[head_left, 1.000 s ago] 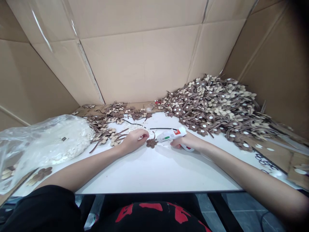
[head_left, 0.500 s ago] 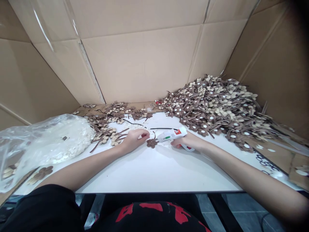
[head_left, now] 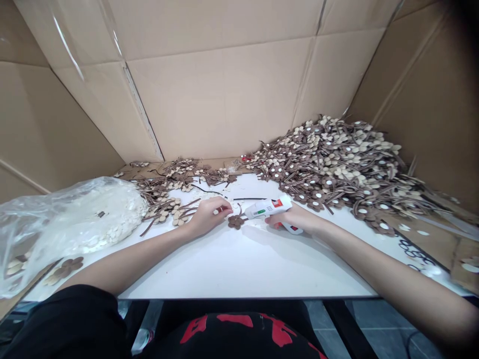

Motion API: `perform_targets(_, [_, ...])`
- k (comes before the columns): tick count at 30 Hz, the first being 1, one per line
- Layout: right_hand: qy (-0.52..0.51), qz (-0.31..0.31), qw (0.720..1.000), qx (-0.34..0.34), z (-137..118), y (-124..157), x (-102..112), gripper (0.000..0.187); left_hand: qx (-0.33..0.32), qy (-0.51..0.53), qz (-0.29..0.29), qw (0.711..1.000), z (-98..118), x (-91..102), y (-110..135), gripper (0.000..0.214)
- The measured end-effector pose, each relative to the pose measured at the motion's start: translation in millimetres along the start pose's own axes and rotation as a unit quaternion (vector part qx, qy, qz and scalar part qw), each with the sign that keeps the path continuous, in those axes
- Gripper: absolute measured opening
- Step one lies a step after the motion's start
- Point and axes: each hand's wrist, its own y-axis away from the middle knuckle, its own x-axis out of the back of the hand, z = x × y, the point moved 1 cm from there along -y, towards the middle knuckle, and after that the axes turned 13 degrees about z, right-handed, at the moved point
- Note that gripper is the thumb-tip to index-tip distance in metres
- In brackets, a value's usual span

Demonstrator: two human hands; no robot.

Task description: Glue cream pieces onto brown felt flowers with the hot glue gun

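My right hand (head_left: 286, 218) is wrapped round the grip of a white glue gun (head_left: 262, 208) with red and green parts. The gun's nozzle points left and lies at the edge of a brown flower-shaped piece (head_left: 235, 222) on the table. Just left of that flower is my left hand (head_left: 211, 214), thumb and forefinger pinched together. Something small and pale shows by its fingertips, too small to make out. A brown stem strip runs up behind the flower.
A large heap of brown and beige flower pieces (head_left: 333, 159), several with white discs, fills the back right. On the left lies a clear plastic bag of white discs (head_left: 108, 214). More loose flowers (head_left: 168, 209) lie beside it. Cardboard walls (head_left: 220, 94) enclose the white table (head_left: 224, 269).
Almost nothing differs. The pinched left fingers have shifted very slightly by the flower, and the glue gun has edged slightly right.
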Motion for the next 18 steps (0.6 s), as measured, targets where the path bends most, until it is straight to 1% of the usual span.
perform_targets(3, [0.006,0.000,1.000,-0.002,-0.6,0.4,-0.1,0.016,0.040,0.020,0.020,0.999,-1.2,-1.3,0.6,0.012])
perform_targets(5, [0.006,0.001,1.000,-0.001,-0.9,0.6,0.0,0.015,0.053,0.029,0.016,0.998,-1.2,-1.5,0.9,0.013])
perform_targets(9, [0.003,0.003,1.000,0.000,-2.4,1.3,-0.3,0.014,0.049,0.044,-0.008,0.998,0.0,-1.1,0.8,0.011])
perform_targets(14, [0.013,0.010,1.000,-0.005,-3.1,1.8,-0.6,0.013,0.042,0.025,-0.006,0.999,0.7,-1.0,0.4,0.012])
perform_targets(18, [0.001,-0.007,1.000,0.005,-0.3,0.7,0.0,0.010,0.031,0.019,-0.009,0.999,4.8,0.1,-1.4,0.013])
